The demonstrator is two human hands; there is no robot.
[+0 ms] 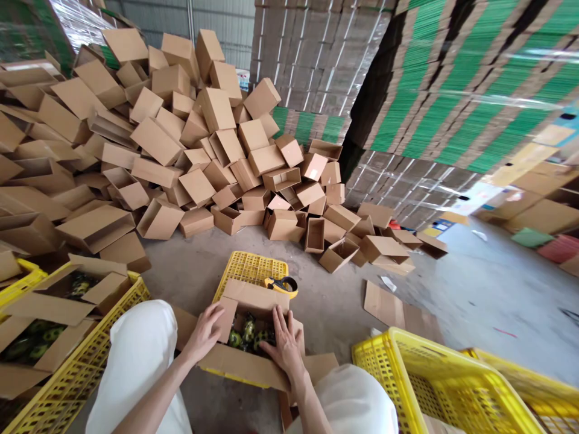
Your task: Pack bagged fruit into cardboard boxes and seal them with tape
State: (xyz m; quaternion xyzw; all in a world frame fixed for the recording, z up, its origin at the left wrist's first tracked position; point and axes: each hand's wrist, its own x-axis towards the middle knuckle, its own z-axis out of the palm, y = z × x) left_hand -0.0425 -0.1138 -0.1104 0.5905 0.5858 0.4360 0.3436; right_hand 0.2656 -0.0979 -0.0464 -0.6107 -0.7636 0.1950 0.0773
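Soft diffuse light; floor [479, 289] paler, brighter at right; edges stretched, blurred; centre fairly sharp.

a grey floor [330, 301] carries everything here. near its middle stands a yellow crate [253, 265] with a latticed face upward; on that crate rest an open cardboard box [244, 363] and, at the far right corner, a yellow and black tape dispenser [277, 284]. farther back, a broad heap of brown cartons [181, 150] lies tumbled across the floor, many open and tilted. to the right lie a flat cardboard sheet [402, 310], a white scrap [388, 283] just beside it and a thin red strip [504, 333]. more yellow crates [452, 386] stand at both sides, nearer
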